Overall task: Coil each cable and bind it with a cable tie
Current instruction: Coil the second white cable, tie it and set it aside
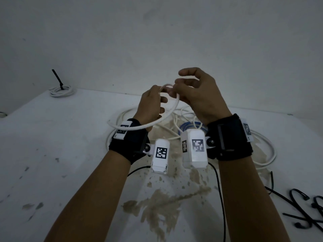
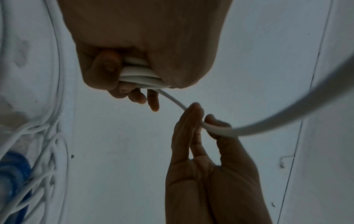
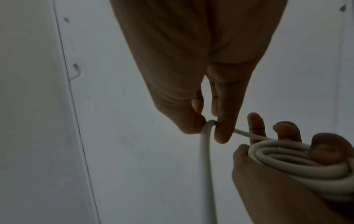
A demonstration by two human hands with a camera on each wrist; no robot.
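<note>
Coiling underway: left hand [image 1: 151, 103] grips white round cable coil [image 3: 291, 160]; right hand [image 1: 197, 95] pinches its tail; tie pending.

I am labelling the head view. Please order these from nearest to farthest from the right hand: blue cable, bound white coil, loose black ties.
1. blue cable, on the table just below the right hand
2. loose black ties, near right corner
3. bound white coil, far left corner

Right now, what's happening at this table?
A person is coiling a white cable above the table. The left hand grips the loops already wound, and the right hand pinches the free length to feed the next loop. One finished coil with a black tie lies at the far left; loose black cable ties wait at the near right.
</note>
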